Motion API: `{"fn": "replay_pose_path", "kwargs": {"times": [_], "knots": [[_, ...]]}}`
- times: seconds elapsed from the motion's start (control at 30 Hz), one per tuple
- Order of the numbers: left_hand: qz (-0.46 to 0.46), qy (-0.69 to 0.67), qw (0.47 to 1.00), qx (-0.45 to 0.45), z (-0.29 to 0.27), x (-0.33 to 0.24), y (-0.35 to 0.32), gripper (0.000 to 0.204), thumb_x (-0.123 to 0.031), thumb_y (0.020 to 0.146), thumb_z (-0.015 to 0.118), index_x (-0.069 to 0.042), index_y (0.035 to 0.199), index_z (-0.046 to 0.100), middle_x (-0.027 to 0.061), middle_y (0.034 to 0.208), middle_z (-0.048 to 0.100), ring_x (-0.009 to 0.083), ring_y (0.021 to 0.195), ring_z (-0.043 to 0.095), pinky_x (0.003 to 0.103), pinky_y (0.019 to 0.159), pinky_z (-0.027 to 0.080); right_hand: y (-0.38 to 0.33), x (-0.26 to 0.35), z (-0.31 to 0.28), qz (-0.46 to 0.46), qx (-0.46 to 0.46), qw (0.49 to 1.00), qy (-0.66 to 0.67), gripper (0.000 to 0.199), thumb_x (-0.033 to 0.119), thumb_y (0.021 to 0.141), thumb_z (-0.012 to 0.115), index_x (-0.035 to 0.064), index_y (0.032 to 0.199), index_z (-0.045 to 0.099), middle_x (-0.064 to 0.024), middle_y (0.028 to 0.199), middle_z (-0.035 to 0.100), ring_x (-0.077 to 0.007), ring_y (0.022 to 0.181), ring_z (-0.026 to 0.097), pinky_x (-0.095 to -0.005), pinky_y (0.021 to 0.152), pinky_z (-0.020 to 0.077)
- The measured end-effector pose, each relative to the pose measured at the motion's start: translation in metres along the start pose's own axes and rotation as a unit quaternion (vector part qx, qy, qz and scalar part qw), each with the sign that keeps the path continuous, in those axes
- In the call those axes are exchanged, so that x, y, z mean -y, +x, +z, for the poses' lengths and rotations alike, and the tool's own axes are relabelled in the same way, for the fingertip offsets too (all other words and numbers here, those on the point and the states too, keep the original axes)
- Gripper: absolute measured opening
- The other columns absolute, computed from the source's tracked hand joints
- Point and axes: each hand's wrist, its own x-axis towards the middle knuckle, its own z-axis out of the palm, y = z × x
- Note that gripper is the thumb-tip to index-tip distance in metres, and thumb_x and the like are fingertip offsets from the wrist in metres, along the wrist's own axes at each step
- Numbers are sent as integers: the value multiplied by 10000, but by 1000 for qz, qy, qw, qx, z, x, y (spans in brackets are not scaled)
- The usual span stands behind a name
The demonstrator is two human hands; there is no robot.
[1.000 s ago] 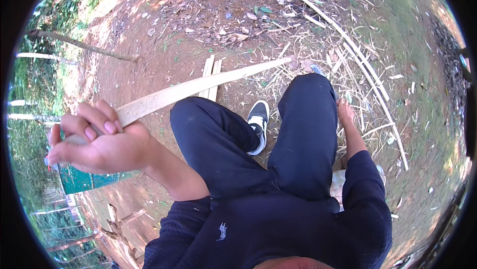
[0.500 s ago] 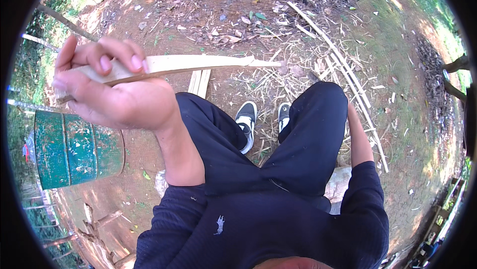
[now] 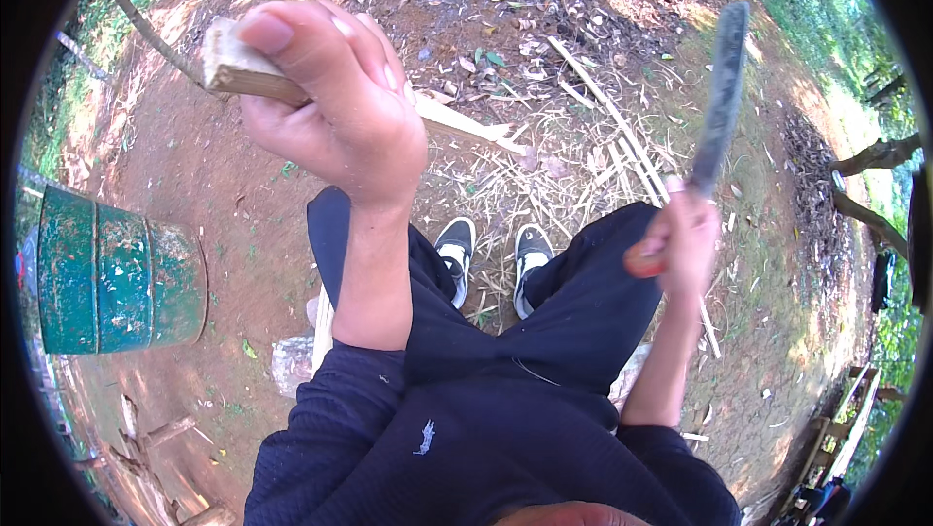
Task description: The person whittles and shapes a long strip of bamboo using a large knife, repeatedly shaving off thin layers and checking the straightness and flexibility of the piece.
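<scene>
My left hand (image 3: pixel 340 99) is raised at the upper left, its fingers wrapped round a pale split wooden stick (image 3: pixel 255 74). The stick's thick, square-cut end sticks out left of my thumb. Its thin, splintered end points right, over the shavings; the middle is hidden in my grip. On the right, above my knee, my right hand (image 3: pixel 688 239) is closed on the orange-red handle of a machete (image 3: pixel 721 103). The long dark blade points up and away from me, slightly tilted to the right. Blade and stick are apart.
Wood shavings (image 3: pixel 564 162) litter the ground beyond my shoes (image 3: pixel 532 254). Long pale strips (image 3: pixel 607 108) lie on the right. A worn green metal drum (image 3: pixel 121 273) stands at the left. Branches (image 3: pixel 880 154) jut in from the far right, and rough logs (image 3: pixel 146 458) are at the lower left.
My right hand has come up from beside my right leg, bringing the machete into view. My left hand has moved right and turned, so the stick's thick end now faces me.
</scene>
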Motion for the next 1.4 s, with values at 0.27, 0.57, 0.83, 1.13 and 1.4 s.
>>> {"fn": "replay_pose_path", "kwargs": {"times": [0.27, 0.57, 0.83, 1.13, 1.4], "knots": [[-17, -29, 999, 6, 4, -10, -16, 461, -401, 1060, 444, -121, 710, 336, -21, 486, 287, 61, 348, 249, 224, 322, 203, -80, -63, 118, -52, 96, 973, -205, 219, 159, 897, 660, -33, 888, 555, -199, 588, 595, -341, 543, 662, -424, 537, 481], [-28, -39, 999, -12, -12, -17, -23, 436, -372, 1051, 465, -129, 713, 334, -27, 493, 269, 56, 368, 218, 228, 338, 180, -98, -38, 136, -142, 106, 965, -195, 193, 128, 896, 660, -6, 837, 534, -143, 527, 512, -270, 445, 567, -390, 496, 441], [-50, -50, 997, -32, -24, -20, -35, 455, -374, 1056, 460, -141, 699, 300, -20, 494, 255, 57, 371, 222, 230, 332, 195, -82, -88, 118, 4, 134, 948, -287, 199, 104, 863, 635, -56, 923, 532, -240, 634, 625, -427, 620, 668, -455, 570, 509], [-79, -44, 995, -42, -16, -29, -37, 460, -370, 1048, 481, -138, 692, 302, -25, 492, 260, 60, 370, 216, 225, 333, 190, -74, -117, 126, -41, 64, 968, -239, 175, 57, 842, 631, -14, 789, 480, -175, 543, 527, -367, 485, 585, -432, 502, 440], [-85, -43, 994, -61, -13, -29, -38, 457, -360, 1044, 485, -140, 693, 292, -24, 486, 255, 58, 357, 215, 225, 319, 183, -94, -96, 127, -139, 70, 964, -218, 152, 48, 828, 647, -15, 834, 508, -191, 555, 545, -382, 515, 617, -435, 522, 466]]}}
